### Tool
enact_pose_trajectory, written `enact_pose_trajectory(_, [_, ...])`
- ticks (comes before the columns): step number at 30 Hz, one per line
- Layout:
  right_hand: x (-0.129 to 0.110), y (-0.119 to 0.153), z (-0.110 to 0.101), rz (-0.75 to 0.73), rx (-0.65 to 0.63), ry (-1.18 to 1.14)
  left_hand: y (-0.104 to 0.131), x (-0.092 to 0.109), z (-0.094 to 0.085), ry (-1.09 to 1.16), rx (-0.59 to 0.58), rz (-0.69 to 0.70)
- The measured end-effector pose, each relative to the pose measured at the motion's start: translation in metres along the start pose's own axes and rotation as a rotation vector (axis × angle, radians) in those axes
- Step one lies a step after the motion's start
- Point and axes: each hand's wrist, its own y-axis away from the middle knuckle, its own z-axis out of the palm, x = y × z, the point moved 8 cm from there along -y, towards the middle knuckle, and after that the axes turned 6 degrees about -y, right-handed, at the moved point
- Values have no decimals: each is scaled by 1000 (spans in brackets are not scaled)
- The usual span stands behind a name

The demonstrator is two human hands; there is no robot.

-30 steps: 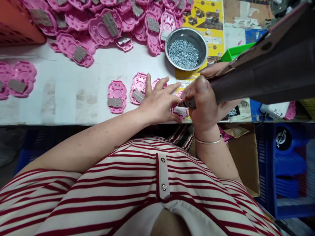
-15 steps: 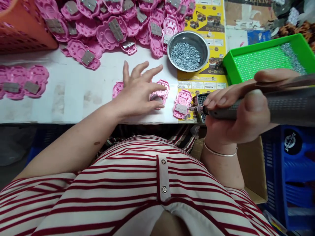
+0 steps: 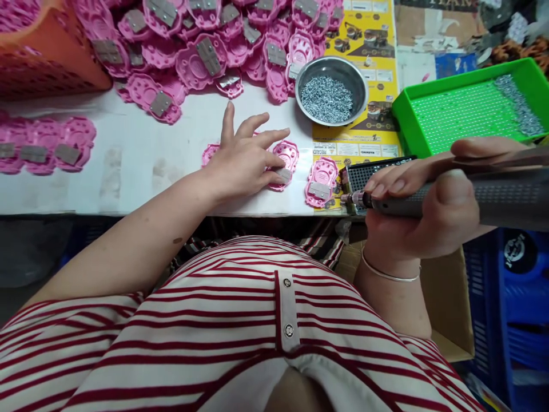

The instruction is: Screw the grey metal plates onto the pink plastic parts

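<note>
pink casings (image 3: 34, 147) with grey metal plates sit side by side in a row at the far left of the white surface (image 3: 141, 137). behind them stands an orange basket (image 3: 55, 48), and to its right a heap of similar casings (image 3: 201, 63) spreads along the back. nearer the front edge, a half-hidden casing (image 3: 209, 154) shows past the left hand (image 3: 244, 163), which is palm down with fingers spread, thumb and forefinger over part of a plated casing (image 3: 289, 153); whether they pinch it, i cannot tell. further right, a lone casing (image 3: 321, 170) lies mostly on a yellow printed sheet (image 3: 381, 91), in front of a metal bowl (image 3: 360, 88) of small screws (image 3: 328, 98). beside that casing is a black perforated tray (image 3: 364, 174). the right hand (image 3: 412, 229) is wrapped firmly around a grey power driver (image 3: 506, 194), its tip pointing left, near the lone casing. behind it, a green tray (image 3: 454, 114) holds more screws at its right end.
</note>
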Motion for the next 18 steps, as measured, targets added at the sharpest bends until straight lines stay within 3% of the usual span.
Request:
enact_pose_trajectory(4, [2, 2, -4, -2, 37, -35, 9, 10, -7, -53, 37, 17])
enact_pose_trajectory(9, [1, 0, -9, -21, 55, -10, 12, 11, -10, -56, -11, 33])
enact_pose_trajectory(13, [-9, -10, -24, -54, 91, 44, 8, 16, -6, -32, -36, 46])
enact_pose_trajectory(18, [-17, -20, -46, -129, 183, 262, 5, 35, 4, -7, -26, 19])
